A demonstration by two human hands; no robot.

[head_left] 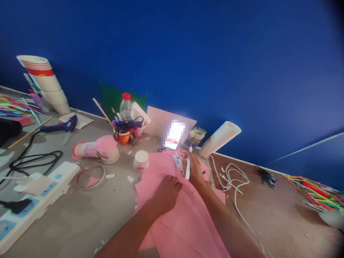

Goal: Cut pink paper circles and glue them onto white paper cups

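Pink paper sheets [185, 215] lie in front of me, overlapping. My left hand [167, 193] rests on them, fingers together and laid against the paper, with no object visible in it. Farther forward and to the right, my right hand [195, 166] is closed around a slim white pen-shaped tool [187, 169], held tilted over the paper; its exact kind I cannot make out. A white tube with teal marking [177, 162] lies just left of that hand. Behind it leans a lit phone [174, 134], its screen blurred out.
A white paper cup [141, 160], a pink cup assembly [98, 148] and a tape roll [90, 176] stand left. A power strip [40, 195] and glue gun [60, 124] are farther left. Cup stacks [220, 139], a white cable [236, 179] and colourful sticks [318, 191] are right.
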